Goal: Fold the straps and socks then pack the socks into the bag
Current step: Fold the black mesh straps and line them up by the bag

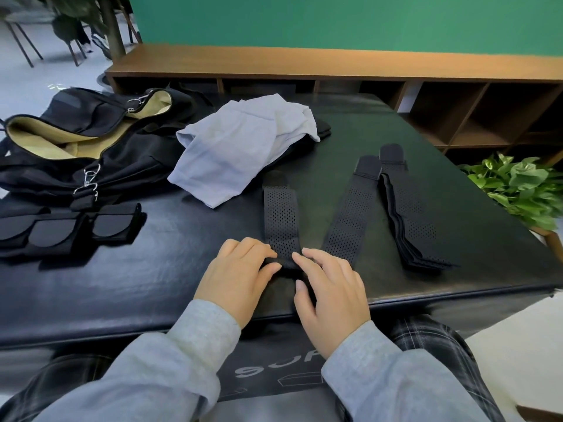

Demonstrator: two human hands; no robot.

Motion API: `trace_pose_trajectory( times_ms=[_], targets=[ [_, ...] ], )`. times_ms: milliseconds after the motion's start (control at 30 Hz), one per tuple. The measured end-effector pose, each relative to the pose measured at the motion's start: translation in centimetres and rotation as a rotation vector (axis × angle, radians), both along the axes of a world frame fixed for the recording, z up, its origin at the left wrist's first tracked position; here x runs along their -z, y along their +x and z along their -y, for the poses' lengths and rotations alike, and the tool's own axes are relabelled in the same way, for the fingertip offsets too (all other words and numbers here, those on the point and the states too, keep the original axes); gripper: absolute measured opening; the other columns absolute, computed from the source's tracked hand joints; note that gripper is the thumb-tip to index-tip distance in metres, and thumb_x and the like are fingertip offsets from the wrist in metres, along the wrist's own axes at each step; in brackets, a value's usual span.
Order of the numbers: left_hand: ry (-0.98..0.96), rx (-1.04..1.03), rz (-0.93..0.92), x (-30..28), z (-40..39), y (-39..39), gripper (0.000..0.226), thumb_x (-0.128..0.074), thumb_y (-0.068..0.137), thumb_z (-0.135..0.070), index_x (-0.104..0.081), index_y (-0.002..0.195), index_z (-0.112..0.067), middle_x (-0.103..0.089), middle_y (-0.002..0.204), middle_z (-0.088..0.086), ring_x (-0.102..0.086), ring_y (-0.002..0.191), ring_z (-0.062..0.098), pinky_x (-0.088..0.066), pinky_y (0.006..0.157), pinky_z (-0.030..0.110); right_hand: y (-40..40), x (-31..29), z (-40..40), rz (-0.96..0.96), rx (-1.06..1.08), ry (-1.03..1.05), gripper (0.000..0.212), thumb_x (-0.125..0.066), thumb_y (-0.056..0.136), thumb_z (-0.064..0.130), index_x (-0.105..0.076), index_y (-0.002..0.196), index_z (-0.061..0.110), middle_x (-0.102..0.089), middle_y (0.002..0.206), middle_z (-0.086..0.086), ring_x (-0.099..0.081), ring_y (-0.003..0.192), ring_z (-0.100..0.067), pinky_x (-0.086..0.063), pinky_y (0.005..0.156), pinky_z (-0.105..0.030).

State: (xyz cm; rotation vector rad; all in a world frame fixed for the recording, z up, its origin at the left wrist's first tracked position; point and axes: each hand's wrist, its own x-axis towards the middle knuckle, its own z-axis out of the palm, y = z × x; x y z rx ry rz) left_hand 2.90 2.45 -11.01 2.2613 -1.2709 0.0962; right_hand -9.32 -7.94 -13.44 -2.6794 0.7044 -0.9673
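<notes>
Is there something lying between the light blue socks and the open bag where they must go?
Nothing visible does. The light blue socks lie just right of the open bag on the black table, with only bare tabletop between them.

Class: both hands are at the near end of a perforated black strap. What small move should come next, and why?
Probably lift that near end and fold it away toward the far tab: both the left hand and right hand pinch the strap, which lies flat and unfolded.

Black perforated straps (280, 220); pale blue-grey socks (231, 150); black bag (91, 159), tan lining; green wall (335, 22).
</notes>
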Motion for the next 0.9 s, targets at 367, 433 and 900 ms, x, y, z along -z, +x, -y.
trace_pose_trajectory(
  times_ms=[367, 433, 900],
  targets=[
    [-0.189, 0.049, -0.239, 0.2, -1.3, -0.4, 0.038, -0.031, 0.082, -0.055, -0.061, 0.088, -0.033, -0.056, 0.086, -0.023, -0.049, 0.093, -0.002, -0.04, 0.075, 0.015, -0.3, 0.4, 0.2, 0.162, -0.113, 0.068, 0.017, -0.05, 0.086, 0.029, -0.059, 0.099, 0.027, -0.065, 0.105, 0.015, -0.054, 0.104, -0.006, -0.031, 0.091, -0.019],
    [-0.17, 0.037, -0.277, -0.1, -1.4, -0.6, 0.024, -0.029, 0.08, -0.059, -0.05, 0.083, -0.046, -0.057, 0.083, -0.019, -0.05, 0.092, -0.001, -0.039, 0.072, 0.013, -0.3, 0.4, 0.2, 0.182, -0.123, 0.091, 0.015, -0.049, 0.086, 0.029, -0.055, 0.1, 0.028, -0.065, 0.104, 0.015, -0.054, 0.106, -0.005, -0.029, 0.094, -0.018],
    [-0.286, -0.04, -0.44, 0.0, -1.6, -1.1, 0.031, -0.065, 0.084, -0.016, -0.042, 0.086, -0.037, -0.059, 0.087, -0.015, -0.056, 0.087, -0.002, -0.04, 0.075, 0.006, -0.4, 0.3, -0.1, 0.247, -0.065, 0.248, 0.012, -0.046, 0.083, 0.035, -0.043, 0.094, 0.033, -0.052, 0.095, 0.023, -0.044, 0.089, -0.001, -0.03, 0.085, -0.014]
  ],
)
